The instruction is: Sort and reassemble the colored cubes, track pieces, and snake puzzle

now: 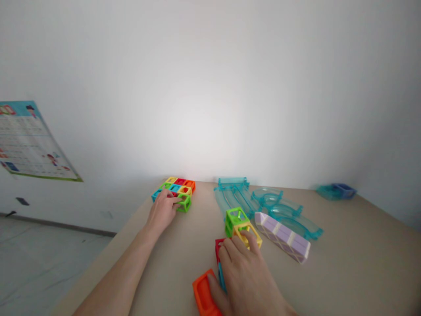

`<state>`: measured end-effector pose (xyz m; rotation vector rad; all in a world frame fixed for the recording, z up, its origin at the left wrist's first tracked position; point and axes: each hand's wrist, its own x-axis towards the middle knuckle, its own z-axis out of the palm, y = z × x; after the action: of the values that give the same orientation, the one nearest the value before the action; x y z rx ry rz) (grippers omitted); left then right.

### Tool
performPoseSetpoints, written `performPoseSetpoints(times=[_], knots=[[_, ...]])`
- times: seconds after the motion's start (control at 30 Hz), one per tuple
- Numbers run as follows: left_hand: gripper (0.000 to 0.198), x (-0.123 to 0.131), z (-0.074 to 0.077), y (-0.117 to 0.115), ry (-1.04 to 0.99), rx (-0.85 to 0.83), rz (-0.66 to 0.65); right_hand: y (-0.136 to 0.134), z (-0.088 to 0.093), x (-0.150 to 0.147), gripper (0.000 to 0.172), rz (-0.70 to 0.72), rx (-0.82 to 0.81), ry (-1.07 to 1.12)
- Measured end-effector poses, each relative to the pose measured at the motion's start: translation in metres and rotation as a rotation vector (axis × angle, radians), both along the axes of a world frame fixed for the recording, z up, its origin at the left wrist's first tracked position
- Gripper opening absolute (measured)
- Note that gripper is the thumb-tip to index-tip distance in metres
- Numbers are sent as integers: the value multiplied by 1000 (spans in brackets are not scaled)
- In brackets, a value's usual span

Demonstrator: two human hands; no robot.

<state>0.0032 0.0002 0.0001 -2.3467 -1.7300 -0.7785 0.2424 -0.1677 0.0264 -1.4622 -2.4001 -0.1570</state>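
Observation:
My left hand (164, 206) is at the far left of the table, its fingers on the near side of a flat cluster of coloured open-frame cube blocks (174, 187). Its fingertips touch a green cube block (184, 203) at the cluster's corner. Closer to me, my right hand (241, 267) curls over another group of cubes. Its fingers rest on a yellow cube block (251, 232) and a red cube block (218, 246), with the thumb against an orange block (204, 293). A blue cube is mostly hidden under this hand. A green cube block (236, 219) adjoins the yellow one.
Clear teal track pieces (235, 196) and curved ones (279, 208) lie along the wall. A lilac bar-shaped block (283, 235) sits right of my right hand. At the far right back corner is a dark blue piece (344, 190). A poster (36, 145) hangs at left.

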Motion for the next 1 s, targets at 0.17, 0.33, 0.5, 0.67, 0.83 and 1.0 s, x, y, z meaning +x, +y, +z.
performPoseSetpoints(times=[0.17, 0.33, 0.5, 0.67, 0.83, 1.0], knots=[[24, -3, -6, 4, -23, 45, 156, 0, 0, 0, 26, -11, 3, -5], [26, 11, 3, -6, -163, 86, 3, 0, 0, 1, 26, -7, -11, 3], [16, 39, 24, -43, -376, -419, -761, 0, 0, 2, 23, -30, 3, 12], [41, 53, 21, -62, -421, -1184, -1033, 0, 2, 2, 22, -45, -15, 7], [54, 52, 17, -62, -469, -1300, -959, -2, 8, 4, 31, -38, -61, 40], [44, 46, 17, -56, -570, -1292, -909, -2, 7, 4, 54, -33, -35, 52]])
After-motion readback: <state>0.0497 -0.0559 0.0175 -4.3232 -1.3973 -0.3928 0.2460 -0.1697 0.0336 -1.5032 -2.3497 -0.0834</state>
